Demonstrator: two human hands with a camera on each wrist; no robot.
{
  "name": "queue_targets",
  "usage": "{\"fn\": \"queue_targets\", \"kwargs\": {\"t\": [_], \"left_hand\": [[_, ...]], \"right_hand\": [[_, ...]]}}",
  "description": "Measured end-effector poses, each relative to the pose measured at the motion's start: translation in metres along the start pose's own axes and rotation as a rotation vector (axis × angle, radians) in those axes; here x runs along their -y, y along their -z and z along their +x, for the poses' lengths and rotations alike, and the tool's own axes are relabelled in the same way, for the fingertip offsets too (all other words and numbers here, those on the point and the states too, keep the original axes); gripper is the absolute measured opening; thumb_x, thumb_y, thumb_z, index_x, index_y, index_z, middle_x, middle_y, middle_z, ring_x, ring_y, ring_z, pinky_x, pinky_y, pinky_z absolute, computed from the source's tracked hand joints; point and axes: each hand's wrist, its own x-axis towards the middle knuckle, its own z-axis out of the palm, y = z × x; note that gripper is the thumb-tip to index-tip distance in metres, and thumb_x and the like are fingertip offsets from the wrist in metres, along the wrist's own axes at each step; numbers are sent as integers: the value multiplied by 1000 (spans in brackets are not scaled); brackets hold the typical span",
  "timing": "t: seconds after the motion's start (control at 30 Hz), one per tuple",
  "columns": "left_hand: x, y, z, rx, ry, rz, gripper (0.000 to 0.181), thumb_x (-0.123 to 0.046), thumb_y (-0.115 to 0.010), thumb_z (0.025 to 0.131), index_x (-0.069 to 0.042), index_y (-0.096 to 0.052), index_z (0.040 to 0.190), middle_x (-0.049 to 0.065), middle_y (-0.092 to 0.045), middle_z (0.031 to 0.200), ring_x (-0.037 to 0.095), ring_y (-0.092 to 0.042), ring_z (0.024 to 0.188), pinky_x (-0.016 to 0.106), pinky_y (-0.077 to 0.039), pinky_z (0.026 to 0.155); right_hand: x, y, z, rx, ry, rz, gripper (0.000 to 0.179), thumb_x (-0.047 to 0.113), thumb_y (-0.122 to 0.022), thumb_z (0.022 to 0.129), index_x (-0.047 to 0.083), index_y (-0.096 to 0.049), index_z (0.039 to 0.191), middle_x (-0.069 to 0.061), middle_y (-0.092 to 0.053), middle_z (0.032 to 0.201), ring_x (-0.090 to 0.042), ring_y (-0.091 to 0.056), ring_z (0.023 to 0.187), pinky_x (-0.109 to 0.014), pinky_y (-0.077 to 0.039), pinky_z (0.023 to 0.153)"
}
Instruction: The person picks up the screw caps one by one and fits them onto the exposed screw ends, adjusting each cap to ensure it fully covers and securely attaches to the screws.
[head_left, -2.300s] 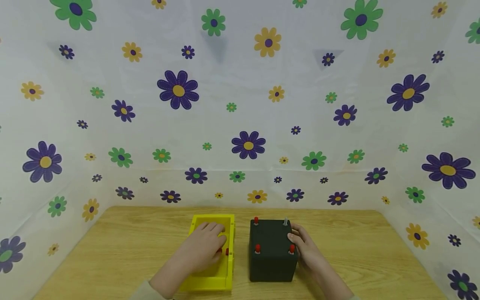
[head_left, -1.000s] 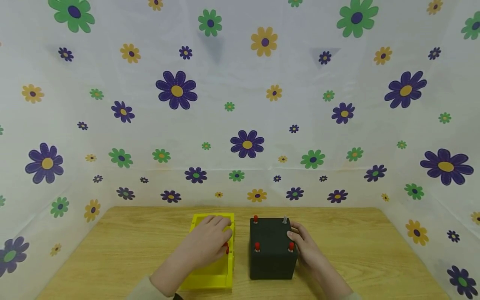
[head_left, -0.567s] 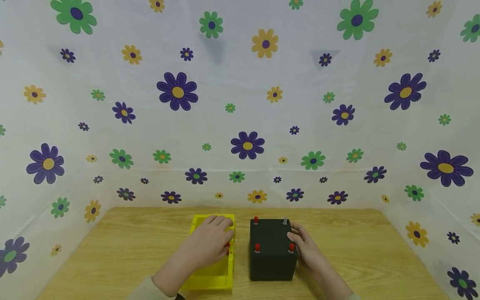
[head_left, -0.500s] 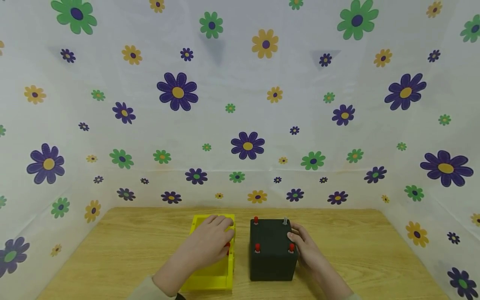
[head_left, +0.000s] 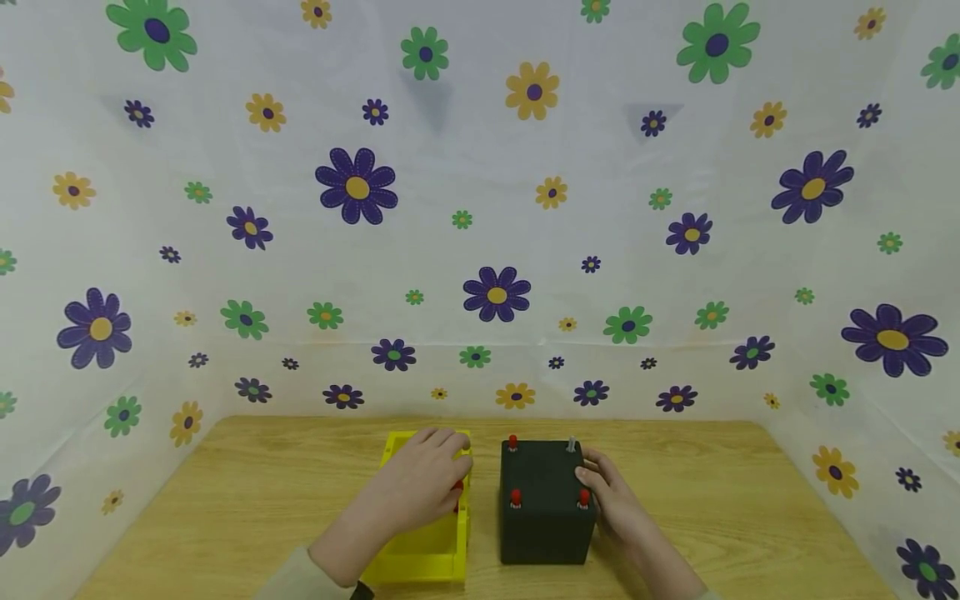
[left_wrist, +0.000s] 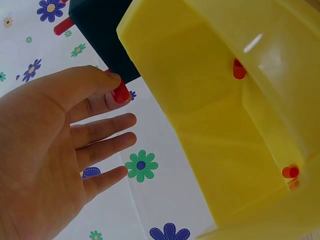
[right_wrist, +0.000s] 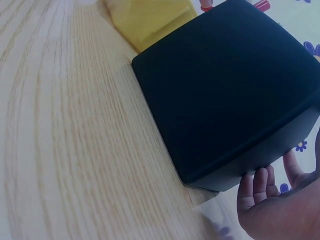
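Observation:
My left hand (head_left: 420, 479) is over the yellow tray (head_left: 416, 568). Its thumb and index finger pinch a small red cap (left_wrist: 120, 94); the other fingers are spread apart. To the tray's right stands a black box (head_left: 543, 537). Three posts on the box's top bear red caps, one of them the front-left cap (head_left: 516, 497); at the back right is a bare metal post (head_left: 572, 445). My right hand (head_left: 618, 504) rests against the box's right side, thumb at the top edge, fingertips touching the side wall in the right wrist view.
Two more red caps, an upper one (left_wrist: 239, 69) and a lower one (left_wrist: 290, 172), lie inside the tray in the left wrist view. Both tray and box stand on a wood-grain table (head_left: 712, 517). A white flower-printed sheet (head_left: 585, 167) encloses the back and sides.
My left hand has risen from inside the tray and shifted right towards its right rim, with a red cap in its fingers. My right hand and the box stay in place.

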Motion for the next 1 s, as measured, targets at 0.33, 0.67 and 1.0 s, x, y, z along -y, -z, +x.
{"fn": "queue_targets", "kwargs": {"t": [0.33, 0.67, 1.0], "left_hand": [[3, -3, 5, 17, 4, -13, 14, -26, -81, 93, -16, -76, 103, 5, -70, 128, 25, -65, 121, 46, -52, 114], [4, 1, 8, -3, -9, 21, 14, -28, -81, 94, -17, -75, 101, 4, -70, 129, 25, -65, 124, 45, -52, 114], [3, 3, 13, -19, -22, 45, 20, -29, -82, 93, -16, -76, 108, 4, -71, 128, 24, -64, 122, 43, -53, 113]], "right_hand": [[-1, 0, 0, 6, -2, -3, 53, 21, -50, 108, 2, -35, 156, -27, -39, 160, -19, -62, 120, -23, -52, 90], [0, 0, 1, 4, -18, 4, 54, 24, -51, 109, 4, -35, 157, -25, -39, 160, -19, -59, 122, -23, -52, 91], [-1, 0, 1, 0, -17, 3, 54, 23, -51, 109, 3, -35, 157, -27, -39, 160, -21, -60, 122, -23, -52, 91]]}}
